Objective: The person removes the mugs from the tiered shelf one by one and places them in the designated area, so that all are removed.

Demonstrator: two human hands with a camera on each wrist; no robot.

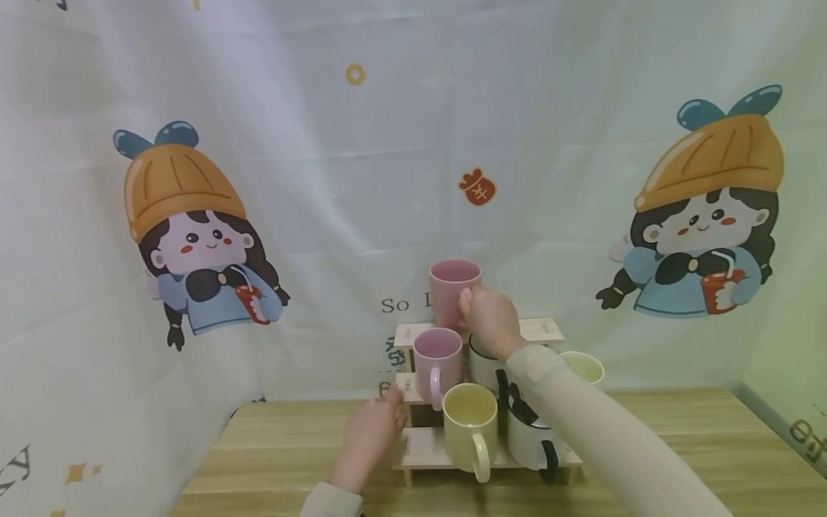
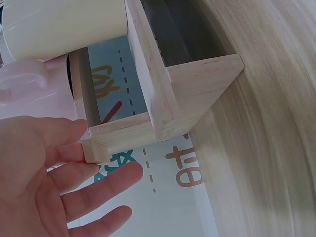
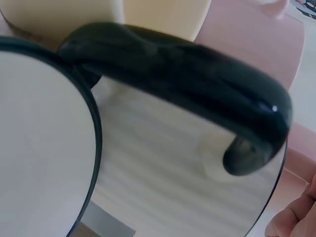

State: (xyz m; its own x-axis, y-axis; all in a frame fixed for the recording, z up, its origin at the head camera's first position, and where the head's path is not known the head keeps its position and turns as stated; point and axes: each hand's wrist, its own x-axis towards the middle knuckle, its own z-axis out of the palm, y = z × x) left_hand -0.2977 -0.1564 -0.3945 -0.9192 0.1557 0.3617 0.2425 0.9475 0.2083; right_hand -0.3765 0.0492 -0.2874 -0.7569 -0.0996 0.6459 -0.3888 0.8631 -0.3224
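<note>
My right hand [image 1: 492,319] grips the handle side of a pink mug [image 1: 447,291] at the top shelf of a three-tier wooden rack [image 1: 543,329]. In the right wrist view, only a few fingers [image 3: 296,215] show at the lower right corner. At the rack's left side, my left hand [image 1: 373,429] pinches the end of the middle shelf [image 2: 96,150] between thumb and forefinger, its other fingers spread. Beside it on that shelf stands a lilac-pink mug [image 1: 439,362]. A white mug with a black rim [image 1: 484,365] is partly hidden below my right hand.
On the bottom shelf stand a yellow mug [image 1: 470,427] and a white mug with a black handle [image 1: 530,441], handles facing forward. A pale yellow mug [image 1: 584,366] shows behind my right forearm. The rack stands on a wood-grain table [image 1: 291,452] before a printed cloth [image 1: 323,215].
</note>
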